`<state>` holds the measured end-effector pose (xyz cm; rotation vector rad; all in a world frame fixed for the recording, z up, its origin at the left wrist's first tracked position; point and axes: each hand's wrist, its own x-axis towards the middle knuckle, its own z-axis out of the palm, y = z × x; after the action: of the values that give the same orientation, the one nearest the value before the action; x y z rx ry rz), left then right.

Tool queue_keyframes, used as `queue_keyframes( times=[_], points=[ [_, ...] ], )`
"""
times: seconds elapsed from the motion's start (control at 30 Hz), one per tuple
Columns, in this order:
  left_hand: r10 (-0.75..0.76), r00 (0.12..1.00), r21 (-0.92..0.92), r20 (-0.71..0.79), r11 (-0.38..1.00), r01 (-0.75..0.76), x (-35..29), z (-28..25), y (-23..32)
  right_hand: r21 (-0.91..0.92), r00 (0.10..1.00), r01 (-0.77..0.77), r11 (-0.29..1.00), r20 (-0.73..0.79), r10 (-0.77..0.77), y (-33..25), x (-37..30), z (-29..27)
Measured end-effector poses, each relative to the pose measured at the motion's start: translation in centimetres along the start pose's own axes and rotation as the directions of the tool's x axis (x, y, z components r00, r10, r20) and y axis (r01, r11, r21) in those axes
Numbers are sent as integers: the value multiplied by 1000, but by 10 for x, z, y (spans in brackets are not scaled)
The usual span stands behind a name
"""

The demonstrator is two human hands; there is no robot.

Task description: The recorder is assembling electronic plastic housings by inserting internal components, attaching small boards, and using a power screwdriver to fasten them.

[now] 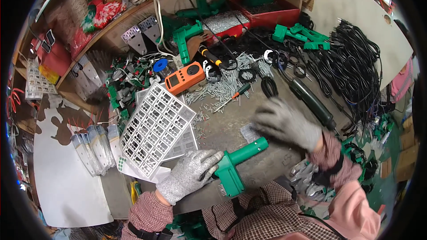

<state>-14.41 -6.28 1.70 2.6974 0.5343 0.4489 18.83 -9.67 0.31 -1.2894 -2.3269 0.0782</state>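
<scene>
Wrapped around the body of a green plastic tool housing (231,175) at the table's near edge is my gloved left hand (191,174). The housing's round handle points up and to the right, and a toothed strip shows at its lower left. My gloved right hand (287,123) is over the table to the upper right of the handle, apart from it. Motion smears its fingers, so what they hold, if anything, cannot be made out. Beyond it lie a coiled black cable (269,86) and a small screwdriver (241,90) with an orange and dark handle.
Loose long screws (213,93) cover the table's middle. A dark electric screwdriver (311,102) lies right, before a heap of black power cords (351,66). White sheets of printed labels (158,129) and an orange meter (184,78) stand left. Red bins (271,15) line the back.
</scene>
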Motion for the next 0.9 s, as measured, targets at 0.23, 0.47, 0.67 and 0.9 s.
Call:
queue_keyframes(
  times=[0.23,0.47,0.67,0.9],
  points=[
    [-162,968,232,192,966,116,75,-21,-2,-402,867,436,805,428,-256,63,81,39],
    [-156,980,662,120,748,39,159,26,-132,-178,962,272,946,43,-268,59,83,32],
    [-173,985,525,14,840,140,174,11,-118,-322,879,456,830,310,-363,66,85,44],
    [-316,918,-290,-240,926,243,102,2,-73,345,975,-75,936,-171,141,54,81,30]
  ],
)
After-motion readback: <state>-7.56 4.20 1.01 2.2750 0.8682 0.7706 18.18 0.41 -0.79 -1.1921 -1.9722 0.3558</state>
